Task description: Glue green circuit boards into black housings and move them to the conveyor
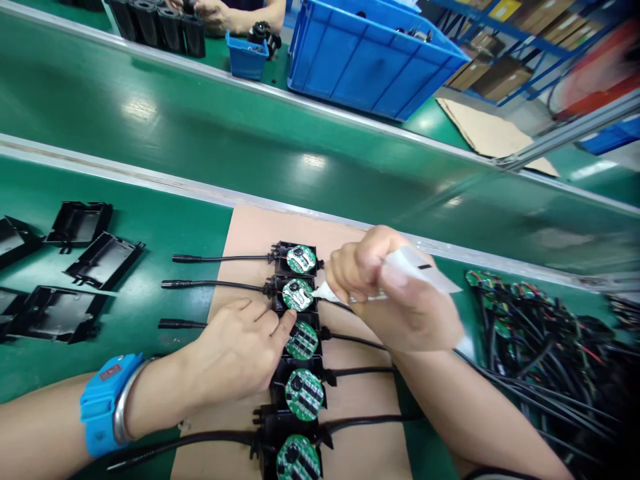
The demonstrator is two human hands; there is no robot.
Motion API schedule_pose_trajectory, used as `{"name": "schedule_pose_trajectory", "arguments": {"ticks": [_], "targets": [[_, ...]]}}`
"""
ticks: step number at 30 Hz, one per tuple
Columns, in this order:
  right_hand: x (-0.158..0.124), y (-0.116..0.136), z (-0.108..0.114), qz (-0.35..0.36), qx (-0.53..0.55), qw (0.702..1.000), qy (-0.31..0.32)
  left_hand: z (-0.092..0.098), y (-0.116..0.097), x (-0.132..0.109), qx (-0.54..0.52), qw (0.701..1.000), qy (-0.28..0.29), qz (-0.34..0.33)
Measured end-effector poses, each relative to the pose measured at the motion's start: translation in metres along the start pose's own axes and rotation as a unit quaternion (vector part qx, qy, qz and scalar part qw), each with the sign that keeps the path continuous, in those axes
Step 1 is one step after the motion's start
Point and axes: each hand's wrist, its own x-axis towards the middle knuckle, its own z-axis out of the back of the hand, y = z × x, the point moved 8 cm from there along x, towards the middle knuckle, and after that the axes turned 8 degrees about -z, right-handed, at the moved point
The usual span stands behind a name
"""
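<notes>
My right hand (400, 293) is closed around a white squeeze tube (413, 261). The tube's nozzle tip touches or hovers at the right edge of a round green circuit board (299, 295), which bears white patches. Another white-patched board (301, 259) sits just above it. My left hand (240, 350) holds nothing; its index finger reaches to the lower edge of the board at the nozzle, and its other fingers are bent and partly hidden. Below, more boards (304, 395) without white patches lie in a column of black plastic boxes (283, 423), with black cables (220, 259) running out sideways.
Tan cardboard (255, 227) lies under the column. Loose black boxes (103, 261) are at left, a heap of wired boards and cables (545, 340) at right. Beyond the metal ledge stand a big blue crate (370, 63), a small blue bin (247, 59) and another person's arm (245, 19).
</notes>
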Motion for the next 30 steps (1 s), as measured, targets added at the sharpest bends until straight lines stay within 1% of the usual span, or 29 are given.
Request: {"name": "schedule_pose_trajectory", "arguments": {"ticks": [2,4,7,10,13,17,20,26,30], "targets": [[-0.007,0.008,-0.001,0.004,0.009,1.000,0.005,0.006,-0.012,-0.002,-0.015,1.000,0.001,-0.020],[-0.013,0.009,-0.005,-0.003,0.028,0.999,0.015,0.009,-0.029,-0.005,-0.034,0.998,0.022,-0.040],[-0.018,-0.006,-0.018,-0.044,0.068,0.996,0.032,0.009,-0.048,-0.010,-0.035,0.997,0.065,-0.039],[-0.018,-0.024,-0.031,-0.071,0.087,0.993,0.038,0.010,-0.055,-0.011,-0.020,0.997,0.067,-0.031],[-0.015,-0.038,-0.039,-0.090,0.094,0.991,0.042,0.011,-0.055,-0.011,-0.011,0.998,0.054,-0.028],[-0.014,-0.045,-0.045,-0.101,0.093,0.989,0.056,0.005,-0.052,-0.013,-0.002,0.997,0.070,-0.013],[-0.016,-0.044,-0.043,-0.095,0.072,0.992,0.052,0.002,-0.053,-0.014,-0.003,0.997,0.079,-0.017],[-0.024,-0.038,-0.037,-0.105,0.042,0.993,0.040,-0.002,-0.053,-0.015,-0.020,0.994,0.104,-0.028],[-0.027,-0.031,-0.034,-0.102,0.035,0.993,0.039,-0.005,-0.052,-0.016,-0.020,0.994,0.105,-0.031]]}}
